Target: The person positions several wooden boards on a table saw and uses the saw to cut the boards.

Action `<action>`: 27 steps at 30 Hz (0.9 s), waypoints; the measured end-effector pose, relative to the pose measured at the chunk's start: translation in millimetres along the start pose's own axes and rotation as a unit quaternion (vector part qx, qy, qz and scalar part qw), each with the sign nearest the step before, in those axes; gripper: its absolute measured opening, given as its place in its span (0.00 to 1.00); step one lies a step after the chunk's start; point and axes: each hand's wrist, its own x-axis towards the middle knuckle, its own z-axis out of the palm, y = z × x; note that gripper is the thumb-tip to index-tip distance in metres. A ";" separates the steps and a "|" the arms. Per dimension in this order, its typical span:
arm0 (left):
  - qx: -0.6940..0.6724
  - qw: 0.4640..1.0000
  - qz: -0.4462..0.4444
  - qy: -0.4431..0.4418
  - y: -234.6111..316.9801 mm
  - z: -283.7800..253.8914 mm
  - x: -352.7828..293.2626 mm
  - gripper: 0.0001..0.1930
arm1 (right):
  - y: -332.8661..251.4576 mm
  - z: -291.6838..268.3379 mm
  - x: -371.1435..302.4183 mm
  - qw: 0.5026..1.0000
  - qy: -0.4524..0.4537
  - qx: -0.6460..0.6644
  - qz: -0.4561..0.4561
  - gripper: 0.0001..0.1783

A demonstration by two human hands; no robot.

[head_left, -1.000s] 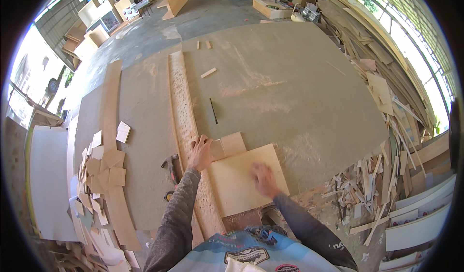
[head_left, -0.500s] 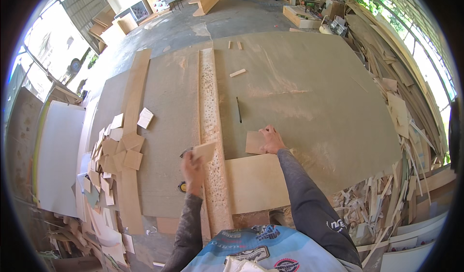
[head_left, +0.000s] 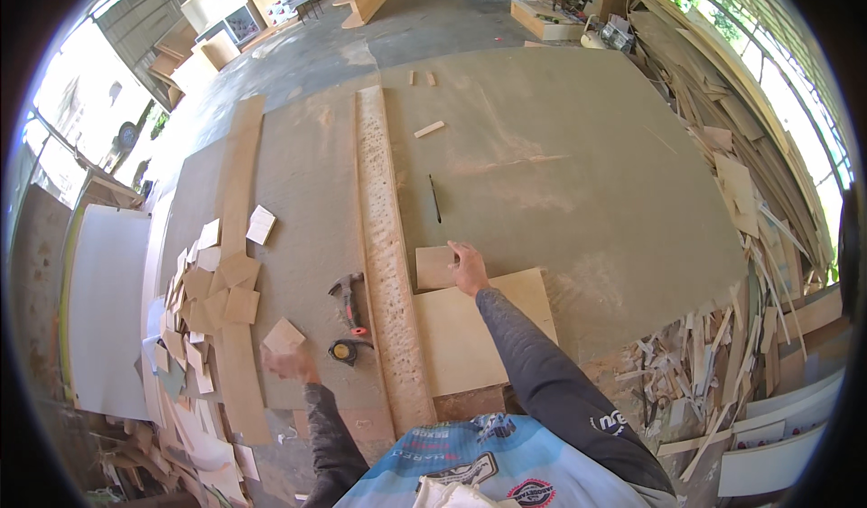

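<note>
While your half-curled right hand (head_left: 469,270) touches the small panel (head_left: 433,268) — likely light, stiff, best edge-gripped — your left hand (head_left: 293,366) blurs, its grip unclear.

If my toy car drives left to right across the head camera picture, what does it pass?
White panel, heap of small wood pieces, left hand, claw hammer, long speckled wooden strip, right hand, heap of wood offcuts.

Hammer (head_left: 349,306) and tape measure (head_left: 343,352) lie left of the long strip (head_left: 382,228)! Right of it: panel (head_left: 461,345), small board (head_left: 433,269) behind, 1 pen (head_left: 434,199) beyond.
</note>
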 end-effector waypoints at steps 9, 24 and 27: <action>-0.277 0.775 0.331 -0.461 196.5 -15.7 -65.0 0.22 | -6.4 13.3 -28.6 0.997 -0.047 -0.047 -0.048 0.20; -0.095 0.705 0.428 -0.557 257.6 32.1 -82.8 0.39 | -59.5 -117.1 -257.6 0.923 -0.218 -0.298 -0.109 0.39; -0.084 0.713 0.430 -0.548 254.8 47.3 -76.2 0.39 | -58.1 -110.5 -248.4 0.924 -0.242 -0.284 -0.088 0.34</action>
